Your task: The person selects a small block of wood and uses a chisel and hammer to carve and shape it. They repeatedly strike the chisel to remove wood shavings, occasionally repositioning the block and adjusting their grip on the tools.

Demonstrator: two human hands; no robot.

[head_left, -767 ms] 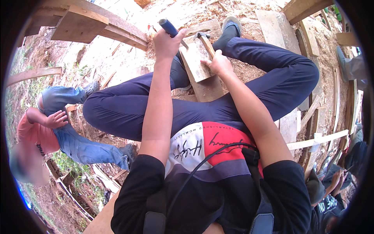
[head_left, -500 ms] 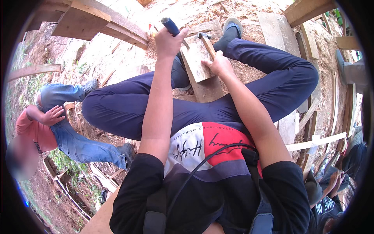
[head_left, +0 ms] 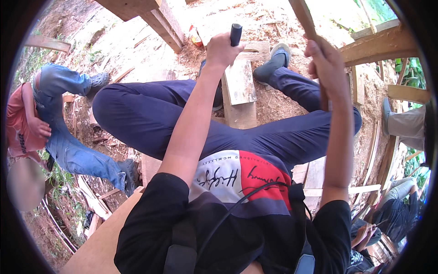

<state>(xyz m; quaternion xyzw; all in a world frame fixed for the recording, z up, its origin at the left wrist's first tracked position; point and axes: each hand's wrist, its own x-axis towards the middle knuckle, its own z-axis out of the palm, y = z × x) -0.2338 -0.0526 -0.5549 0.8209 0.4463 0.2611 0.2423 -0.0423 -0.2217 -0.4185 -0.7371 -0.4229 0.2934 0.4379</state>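
Observation:
My left hand [head_left: 222,51] is closed round the dark handle of a chisel [head_left: 236,34], held upright at the far end of a pale wooden block [head_left: 241,84]. The hand hides the blade. The block lies on a wider board [head_left: 241,115] between my legs. My right hand [head_left: 329,64] is raised to the right, wrapped round the wooden handle of a hammer [head_left: 305,18]. The handle runs past the top of the picture, so the hammer's head is out of view.
A person in blue jeans [head_left: 75,132] sits close on my left. Timber beams [head_left: 381,48] stand at the far right, and another post [head_left: 164,27] at the far left. Wood shavings and a red wrapper [head_left: 195,36] lie on the ground. More people [head_left: 397,210] sit at the right.
My right hand has lifted the hammer up and right, away from the block. My left hand stays at the block with the chisel, its handle now more upright. The view has shifted slightly.

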